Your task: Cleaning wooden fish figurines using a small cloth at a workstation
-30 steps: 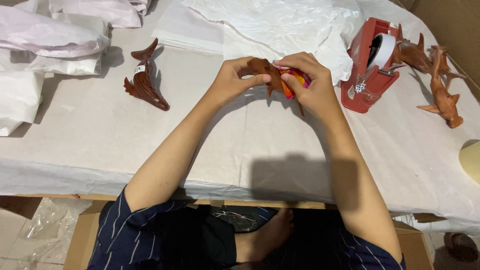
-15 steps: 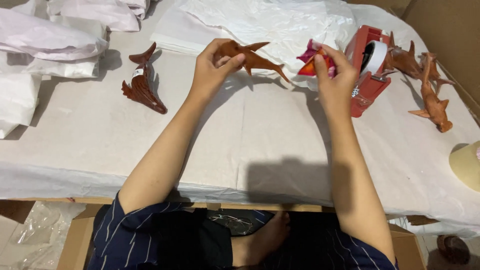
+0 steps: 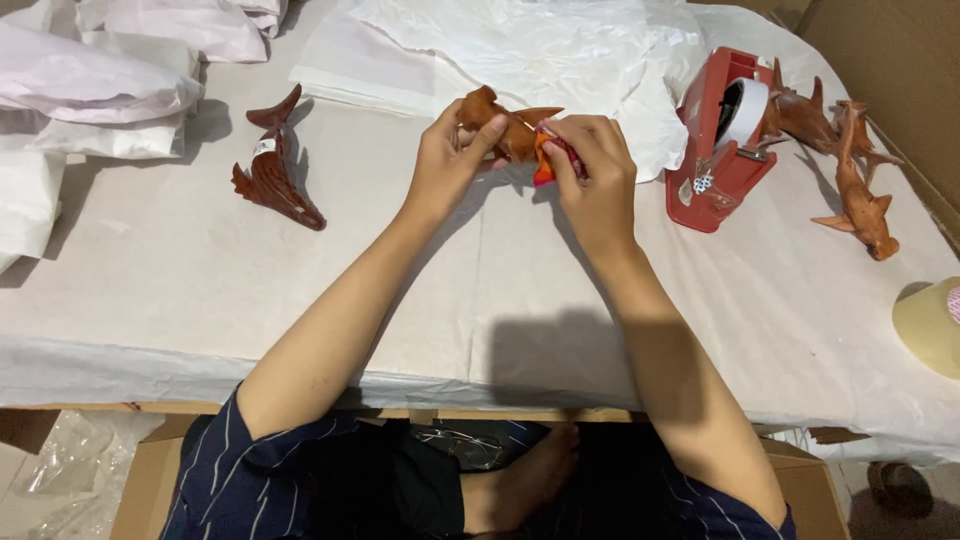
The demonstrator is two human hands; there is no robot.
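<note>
My left hand (image 3: 448, 160) grips a small brown carved wooden shark (image 3: 505, 125) above the white-covered table (image 3: 400, 300). My right hand (image 3: 592, 165) presses against the shark's other side, its fingers closed on a small orange and pink item (image 3: 548, 160) that touches the carving. Both hands meet at the middle of the table, in front of a sheet of white wrapping paper (image 3: 500, 50).
Another dark wooden shark (image 3: 275, 170) lies at the left. A red tape dispenser (image 3: 725, 140) stands at the right, with more wooden sharks (image 3: 850, 170) beside it. A tan tape roll (image 3: 930, 325) sits at the far right edge. Wrapped white bundles (image 3: 90, 80) lie at the back left.
My hands were apart half a second ago, the right one near the tape dispenser. They have come together again, the right hand bringing the orange and pink item onto the shark.
</note>
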